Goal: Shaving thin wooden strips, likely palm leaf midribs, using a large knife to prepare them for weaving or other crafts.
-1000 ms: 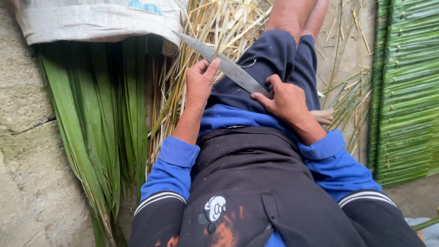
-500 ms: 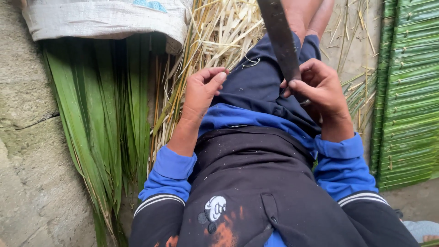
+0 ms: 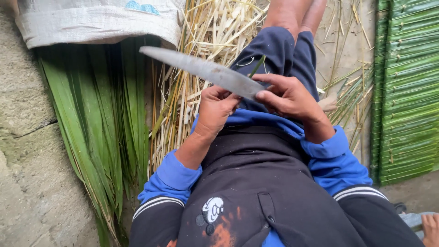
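Note:
My right hand point(image 3: 288, 97) grips a long grey knife point(image 3: 201, 68) over my lap, with the blade pointing up and to the left. My left hand point(image 3: 217, 107) sits just under the blade, its fingers curled against the lower edge; whether they pinch anything is hidden. A thin green strip point(image 3: 257, 66) sticks up behind the blade between the two hands. I sit with dark blue trousers point(image 3: 279, 45) and blue sleeves, legs stretched forward.
Long green leaves point(image 3: 91, 119) lie at the left beside a concrete surface point(image 3: 27, 174). Dry yellow stalks point(image 3: 206, 27) are piled ahead under a grey woven sack point(image 3: 100, 20). Stacked green leaf panels point(image 3: 407, 91) fill the right. Another person's hand point(image 3: 430, 228) shows bottom right.
The knife swung from pointing straight ahead to pointing left across my lap. My left hand came up under the blade and the two hands closed together.

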